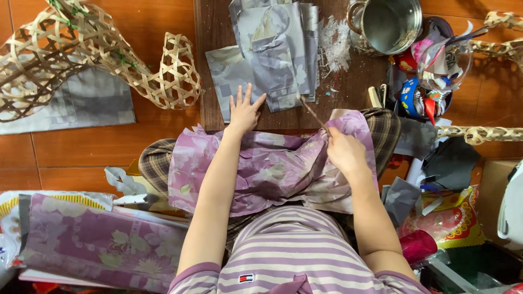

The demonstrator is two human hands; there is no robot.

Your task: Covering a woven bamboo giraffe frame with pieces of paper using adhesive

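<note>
Paper-pasting, in progress: left hand (244, 112) flat, fingers spread, on grey sheets (272, 54) glued on board (348, 81); right hand (344, 151) grips brush (311, 111); purple paper (267, 166) waits on lap, woven frame (81, 54) apparently uncovered.

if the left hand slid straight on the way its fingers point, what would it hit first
The left hand lies flat with fingers pointing up the wooden board. It would most likely meet the grey patterned paper sheets first; its fingertips already seem to touch their lower edge.
</note>
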